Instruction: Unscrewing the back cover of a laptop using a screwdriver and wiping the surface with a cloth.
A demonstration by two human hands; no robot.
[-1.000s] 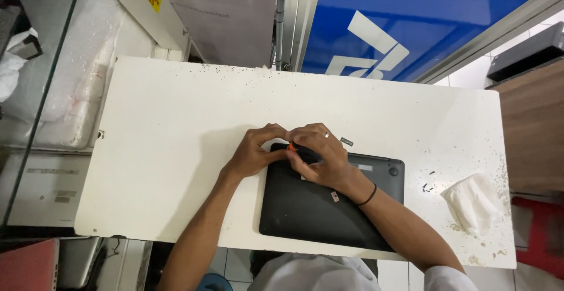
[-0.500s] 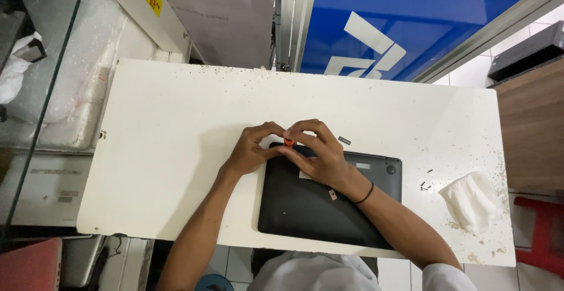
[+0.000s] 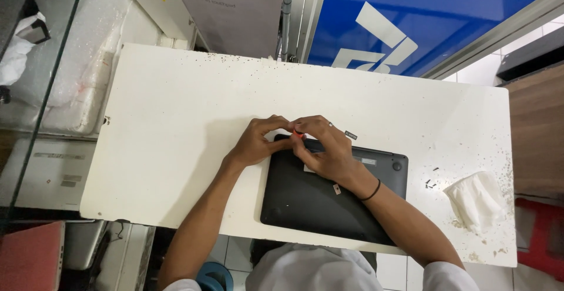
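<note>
A black laptop (image 3: 317, 200) lies bottom side up on the white table (image 3: 176, 120), near its front edge. My left hand (image 3: 257, 143) rests at the laptop's far left corner, fingers curled against the edge. My right hand (image 3: 326, 147) lies over the far edge of the laptop and pinches a small red-tipped tool (image 3: 298, 133) where both hands meet. A dark band sits on my right wrist.
A crumpled white cloth (image 3: 477, 200) lies at the table's right end, with several small dark screws (image 3: 430, 182) beside it. A small grey part (image 3: 351, 135) sits just beyond the laptop. Glass shelving with foam packing stands left; a blue panel behind.
Both hands stay at the laptop's far left corner. The red-tipped tool has shifted slightly left between the fingers. The view has drifted a little.
</note>
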